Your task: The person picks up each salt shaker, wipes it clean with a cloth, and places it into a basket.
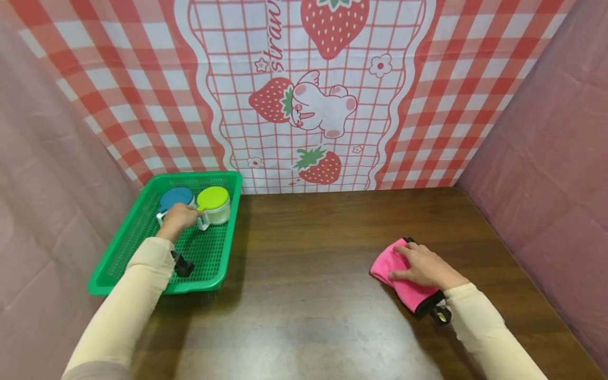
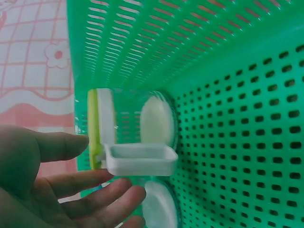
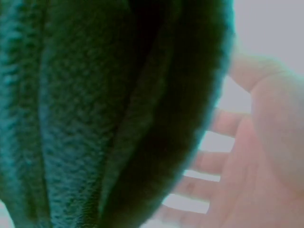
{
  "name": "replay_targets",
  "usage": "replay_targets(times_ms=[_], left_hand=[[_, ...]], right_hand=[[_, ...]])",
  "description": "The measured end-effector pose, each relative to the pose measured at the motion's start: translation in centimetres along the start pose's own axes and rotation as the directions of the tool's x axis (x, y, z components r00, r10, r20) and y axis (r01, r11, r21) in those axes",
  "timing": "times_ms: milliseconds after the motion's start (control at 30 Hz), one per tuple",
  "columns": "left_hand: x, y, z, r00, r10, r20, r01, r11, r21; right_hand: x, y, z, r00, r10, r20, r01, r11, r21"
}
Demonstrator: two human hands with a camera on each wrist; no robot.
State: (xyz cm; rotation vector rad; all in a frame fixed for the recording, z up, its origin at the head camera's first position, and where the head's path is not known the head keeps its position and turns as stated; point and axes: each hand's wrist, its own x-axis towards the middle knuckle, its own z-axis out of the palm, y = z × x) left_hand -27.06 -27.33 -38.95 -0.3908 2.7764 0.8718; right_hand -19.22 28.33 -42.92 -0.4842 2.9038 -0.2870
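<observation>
My left hand (image 1: 179, 217) reaches into the green basket (image 1: 224, 269), by two clear jars with handles. In the left wrist view its thumb is at the edge of the yellow-green lid (image 2: 93, 123), the other fingers spread beside the white handle (image 2: 141, 159). The yellow-green-lidded jar (image 1: 219, 215) stands upright next to the blue-lidded jar (image 1: 177, 198), which my hand partly covers. Over on the right, my right hand (image 1: 425, 265) holds a folded pink cloth (image 1: 412, 293) with black edging from above. In the right wrist view the cloth (image 3: 90, 118) looks dark and hides my fingertips.
The basket's walls rise around the jars at the left of the brown wooden table (image 1: 304, 274). A checked strawberry curtain (image 1: 332, 95) hangs along the back edge, and plain pink curtains (image 1: 541, 137) close off both sides.
</observation>
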Motion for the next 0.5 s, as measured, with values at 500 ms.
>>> replay_targets(times_ms=[500], left_hand=[[-1.4,1.0,-0.5,1.0,-0.005,0.015,0.004,0.999,0.047]], right_hand=[[0.6,0.1,-0.3,0.996,0.016,-0.084,-0.012,0.999,0.044]])
